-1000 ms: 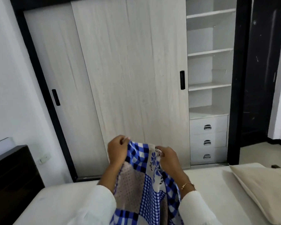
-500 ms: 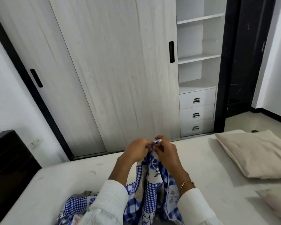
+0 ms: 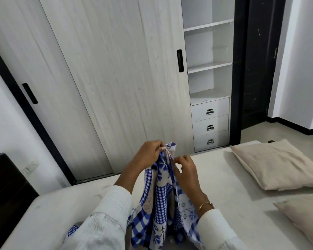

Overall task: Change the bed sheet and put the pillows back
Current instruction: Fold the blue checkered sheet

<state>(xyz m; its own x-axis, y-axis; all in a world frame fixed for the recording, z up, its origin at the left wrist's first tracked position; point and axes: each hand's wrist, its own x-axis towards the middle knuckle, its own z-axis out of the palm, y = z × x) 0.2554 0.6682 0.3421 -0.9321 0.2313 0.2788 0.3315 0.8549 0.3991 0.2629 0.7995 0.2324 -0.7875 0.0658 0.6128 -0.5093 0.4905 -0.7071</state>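
- A person's left hand (image 3: pixel 149 153), at lower centre of the frame, pinches the gathered top corner of a blue-and-white patchwork bed sheet (image 3: pixel 159 193), fingers curled tight round the fabric.
- The right hand (image 3: pixel 185 170) sits just beside and slightly lower, to the right of the sheet's hanging edge; its fingers are curled near the cloth, but whether they actually grip the hem or only brush it cannot be told from this angle.
- The sheet hangs as a narrow bunched column, its long axis running from the left hand's pinch straight down toward the bottom edge of the frame, between the two white sleeves, with more of it pooled at lower left.
- The edge to be found lies immediately left of the right hand's fingertips, so that hand is the nearer one for sliding down the hem while the left anchors the corner; that appears to be the step in hand before spreading.
- Beneath lies the bare mattress (image 3: pixel 65 210), filling the lower frame; two beige pillows, one at mid-right (image 3: pixel 278 165) and one at lower right (image 3: pixel 304 215), rest on it, well apart from the sheet.
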